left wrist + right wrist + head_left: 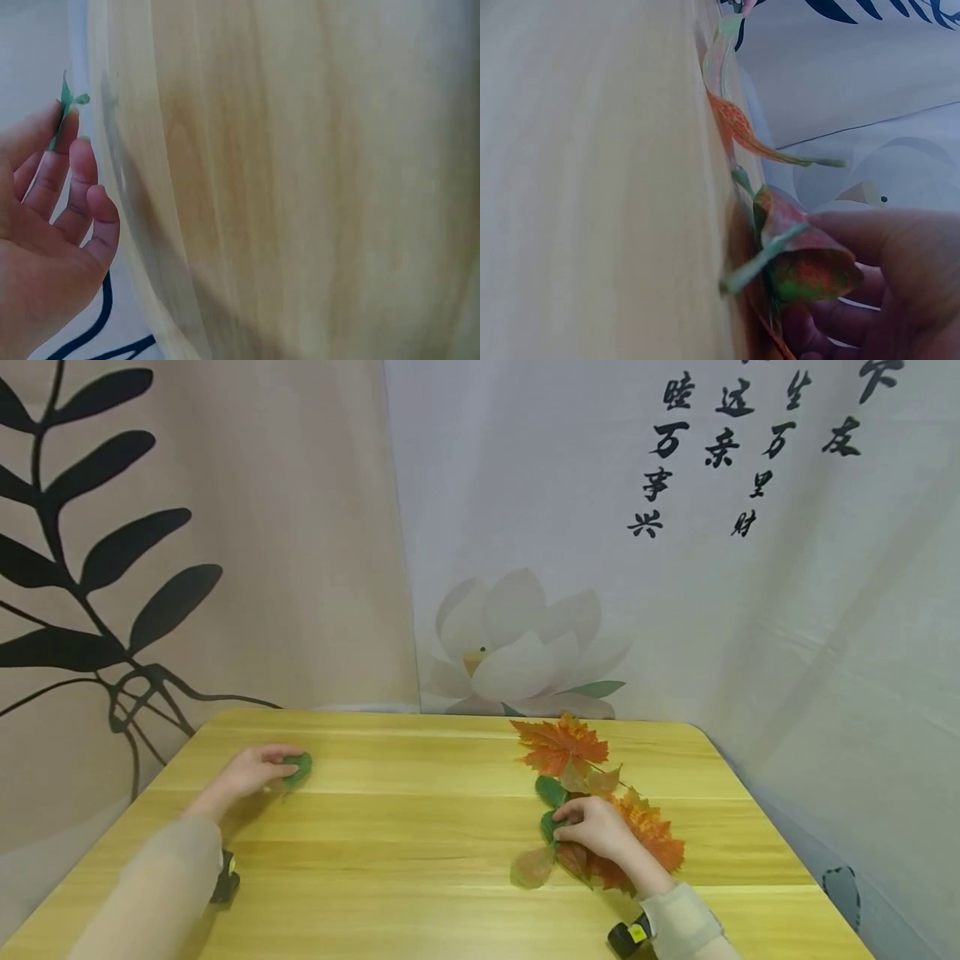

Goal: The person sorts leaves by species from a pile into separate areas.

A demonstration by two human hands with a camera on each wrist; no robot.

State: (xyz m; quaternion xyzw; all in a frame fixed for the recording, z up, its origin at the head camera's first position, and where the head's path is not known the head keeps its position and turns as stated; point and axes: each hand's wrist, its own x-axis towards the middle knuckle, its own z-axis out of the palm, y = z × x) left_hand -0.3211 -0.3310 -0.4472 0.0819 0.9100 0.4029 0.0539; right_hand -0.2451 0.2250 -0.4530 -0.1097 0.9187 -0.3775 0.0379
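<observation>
My left hand (255, 770), over the left side of the table, pinches a small green leaf (297, 768) between thumb and fingertips. In the left wrist view that leaf (64, 112) appears edge-on, with a short stem. On the right, my right hand (597, 828) is low over a cluster of artificial leaves, its thumb and fingers closing on a green leaf (550, 827). Around it lie another green leaf (551, 791), a pale reddish-green leaf (532, 867) and orange maple leaves (651, 832). In the right wrist view a curled red-green leaf (810, 274) partly covers the fingers.
The yellow wood-grain table (405, 860) has rounded far corners. Another orange maple leaf (562, 745) lies near its back edge. Behind hangs a pale cloth (315, 527) printed with dark leaves, a lotus and writing.
</observation>
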